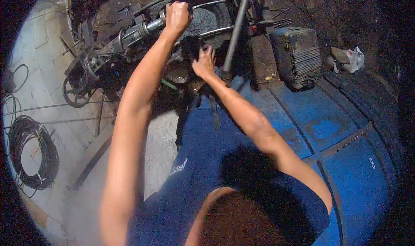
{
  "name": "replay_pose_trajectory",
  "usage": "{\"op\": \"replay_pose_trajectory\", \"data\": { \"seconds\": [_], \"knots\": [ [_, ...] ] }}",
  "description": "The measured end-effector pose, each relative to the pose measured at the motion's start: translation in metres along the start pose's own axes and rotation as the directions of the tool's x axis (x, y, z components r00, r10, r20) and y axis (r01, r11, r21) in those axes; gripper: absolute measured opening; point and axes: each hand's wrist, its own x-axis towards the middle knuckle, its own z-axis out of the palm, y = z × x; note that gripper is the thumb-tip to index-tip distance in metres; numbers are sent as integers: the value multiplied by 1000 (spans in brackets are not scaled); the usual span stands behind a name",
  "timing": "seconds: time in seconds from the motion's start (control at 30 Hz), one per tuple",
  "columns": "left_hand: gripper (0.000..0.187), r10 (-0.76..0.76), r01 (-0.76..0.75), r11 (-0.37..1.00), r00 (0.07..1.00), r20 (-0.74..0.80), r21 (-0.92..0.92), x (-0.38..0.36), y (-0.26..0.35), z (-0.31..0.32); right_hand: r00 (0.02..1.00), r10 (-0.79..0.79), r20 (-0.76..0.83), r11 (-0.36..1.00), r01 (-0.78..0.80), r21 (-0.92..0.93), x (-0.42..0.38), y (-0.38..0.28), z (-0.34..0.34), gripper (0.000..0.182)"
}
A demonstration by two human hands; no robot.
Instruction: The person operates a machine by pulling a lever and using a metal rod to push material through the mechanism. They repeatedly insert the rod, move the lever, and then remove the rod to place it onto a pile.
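My left hand is closed in a fist beside the collar of a shiny metal shaft on a machine. Whatever lies inside this fist is hidden. Lower and to the right, my right hand has its fingers apart, close to a dark part of the machine that I cannot make out. A curved metal rail passes just above it. Behind both hands lies a tray of grey metal chips. A long metal bar leans just right of my right hand.
A handwheel sits on the machine's left end. A coil of black cable lies on the tiled floor. At right, a ribbed dark box stands by blue panels. A white plastic bag lies beyond it.
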Motion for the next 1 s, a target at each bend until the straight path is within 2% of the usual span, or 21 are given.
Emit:
{"op": "replay_pose_trajectory", "data": {
  "seconds": [0.03,0.1,0.13,0.27,0.33,0.37,0.43,0.5,0.57,0.63,0.7,0.77,0.8,0.9,0.97,1.0],
  "knots": [
    [10,-20,20,1000,999,41,-1,1,0,-1,1000,0,-3,1000,0,5,0,-2,6,59],
    [11,-38,38,999,996,86,-1,2,1,-2,993,85,86,987,-72,-145,-2,-5,11,58],
    [12,-56,58,998,995,85,-18,1,2,-2,990,65,125,982,-41,-186,-1,-5,9,56],
    [15,-111,118,992,986,126,-47,2,3,-4,980,97,171,984,-69,-162,4,-10,-10,55],
    [16,-108,113,993,985,136,-30,4,3,-5,995,56,84,998,-56,-3,7,-6,-23,49],
    [16,-106,110,994,983,149,-15,4,3,-5,995,57,83,998,-57,-6,10,0,-24,49],
    [16,-91,100,994,985,147,-50,3,7,-11,987,-66,-146,987,86,136,21,9,-24,42],
    [16,-79,92,992,987,143,-83,4,9,-15,925,-166,-343,961,229,153,41,20,-26,38],
    [17,-102,113,984,991,85,-140,1,11,-15,908,-229,-352,950,287,122,69,14,-54,39],
    [18,-101,114,986,989,107,-125,1,13,-17,864,-308,-399,930,363,67,95,10,-72,40],
    [20,-97,110,988,988,123,-109,2,14,-15,878,-294,-378,930,354,96,110,11,-81,43],
    [24,-132,140,982,989,67,-124,1,13,-11,864,-323,-386,924,376,71,122,15,-83,45],
    [24,-131,139,983,989,67,-124,1,14,-11,856,-325,-403,930,366,27,124,16,-81,45],
    [26,-196,206,973,975,101,-105,0,14,-7,863,-318,-392,931,363,44,122,20,-81,45],
    [26,-191,187,961,982,2,-202,-1,8,2,883,-296,-365,937,343,69,117,18,-85,45],
    [26,-189,186,962,982,3,-201,-1,9,0,900,-276,-337,941,324,94,116,18,-86,45]
  ]
}}
